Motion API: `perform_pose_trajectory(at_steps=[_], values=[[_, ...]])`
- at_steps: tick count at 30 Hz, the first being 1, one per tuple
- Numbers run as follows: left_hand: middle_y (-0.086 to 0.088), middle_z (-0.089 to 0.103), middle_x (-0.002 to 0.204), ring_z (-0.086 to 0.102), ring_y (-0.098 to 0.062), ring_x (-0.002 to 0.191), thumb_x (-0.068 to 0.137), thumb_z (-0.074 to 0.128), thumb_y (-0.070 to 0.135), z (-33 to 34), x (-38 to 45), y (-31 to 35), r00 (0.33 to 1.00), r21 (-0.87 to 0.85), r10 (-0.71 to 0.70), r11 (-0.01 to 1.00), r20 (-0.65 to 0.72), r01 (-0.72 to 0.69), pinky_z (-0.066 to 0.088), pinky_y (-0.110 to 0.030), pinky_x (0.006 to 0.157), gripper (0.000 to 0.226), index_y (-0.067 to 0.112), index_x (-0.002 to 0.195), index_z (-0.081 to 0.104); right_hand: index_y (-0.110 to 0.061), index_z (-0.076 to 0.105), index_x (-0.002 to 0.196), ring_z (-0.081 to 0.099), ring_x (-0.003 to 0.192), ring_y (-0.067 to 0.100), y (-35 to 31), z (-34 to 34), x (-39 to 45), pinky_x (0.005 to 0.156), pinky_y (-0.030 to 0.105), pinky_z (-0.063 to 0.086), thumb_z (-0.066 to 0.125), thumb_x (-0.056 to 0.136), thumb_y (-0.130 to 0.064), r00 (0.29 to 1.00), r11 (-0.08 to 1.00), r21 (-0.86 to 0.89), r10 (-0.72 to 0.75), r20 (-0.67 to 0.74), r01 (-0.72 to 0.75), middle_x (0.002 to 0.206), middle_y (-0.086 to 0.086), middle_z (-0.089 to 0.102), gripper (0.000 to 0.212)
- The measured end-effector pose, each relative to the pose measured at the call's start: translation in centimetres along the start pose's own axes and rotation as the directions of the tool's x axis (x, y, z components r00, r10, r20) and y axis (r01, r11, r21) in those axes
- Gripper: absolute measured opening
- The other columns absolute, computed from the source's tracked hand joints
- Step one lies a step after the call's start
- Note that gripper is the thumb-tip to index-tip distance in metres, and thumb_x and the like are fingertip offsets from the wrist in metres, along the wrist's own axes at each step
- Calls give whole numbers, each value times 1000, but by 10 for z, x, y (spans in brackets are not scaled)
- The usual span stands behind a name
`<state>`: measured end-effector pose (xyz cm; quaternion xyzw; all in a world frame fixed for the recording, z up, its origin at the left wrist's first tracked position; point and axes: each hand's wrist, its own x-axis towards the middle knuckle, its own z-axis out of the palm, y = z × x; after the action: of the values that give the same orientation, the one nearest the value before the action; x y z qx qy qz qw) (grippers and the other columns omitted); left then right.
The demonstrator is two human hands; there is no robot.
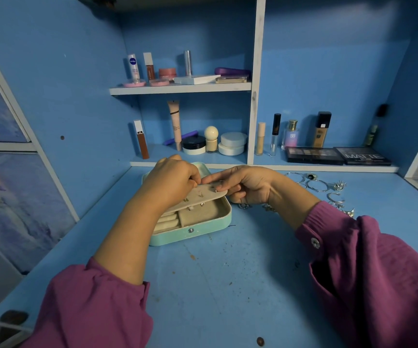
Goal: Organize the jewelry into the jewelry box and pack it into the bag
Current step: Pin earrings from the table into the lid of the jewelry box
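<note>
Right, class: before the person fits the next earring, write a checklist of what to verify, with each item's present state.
1. Box open on desk: ok.
2. Earring flap lifted clear of box tray: ok.
3. Right hand steadies flap: ok.
4. Left hand pinching an earring: cannot tell, fingertips hide it.
5. Remaining rings within reach on desk, right of box: ok.
6. Bag at hand: not ok, none in view.
</note>
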<state>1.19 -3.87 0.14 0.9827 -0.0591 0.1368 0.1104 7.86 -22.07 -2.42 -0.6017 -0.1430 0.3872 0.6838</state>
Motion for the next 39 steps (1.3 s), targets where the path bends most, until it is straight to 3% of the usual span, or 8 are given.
perform_pose_trajectory(at_steps=[8,12,15,28,33,39], values=[[0,49,96,54,-23,100,86,67,18,0,3,-1,999,-67,-29,997,32,31,46,-41,93,15,29,93,74,-6,76,85,29,36,2,1,-1,0,37,9,18,46,83,15,1000,1000,22,-6,11,5,81,4,56,37],[7,58,84,59,-17,91,85,67,18,-1,3,-5,998,-169,-67,983,21,69,50,-39,87,11,27,88,73,-6,76,86,29,37,2,1,0,0,36,9,20,56,70,10,999,1000,25,2,32,-2,83,4,51,30],[15,52,76,59,-17,90,86,65,17,-1,3,-4,999,-143,-53,988,4,53,50,-38,84,13,28,83,70,-5,75,87,29,37,2,1,-1,0,37,9,19,54,72,11,1000,1000,25,2,26,-3,83,5,52,30],[2,46,96,55,-22,97,88,62,22,0,1,-5,1000,-97,-16,995,10,17,46,-42,92,19,39,80,60,-5,74,86,30,36,2,0,0,-1,35,9,20,47,83,15,1000,1000,16,1,12,-1,77,3,55,35],[0,49,100,53,-21,101,88,63,24,1,1,-6,1000,-71,-18,997,17,19,45,-43,94,13,37,87,66,-7,77,83,30,35,2,0,1,-1,36,9,20,53,73,11,1000,1000,12,-3,29,2,85,4,51,32],[0,53,99,49,-22,105,90,60,23,2,2,-3,1000,24,30,999,-10,-29,43,-39,94,14,31,94,70,-7,77,83,31,35,2,1,0,1,35,8,21,51,76,12,999,999,33,-3,32,2,88,5,50,33]])
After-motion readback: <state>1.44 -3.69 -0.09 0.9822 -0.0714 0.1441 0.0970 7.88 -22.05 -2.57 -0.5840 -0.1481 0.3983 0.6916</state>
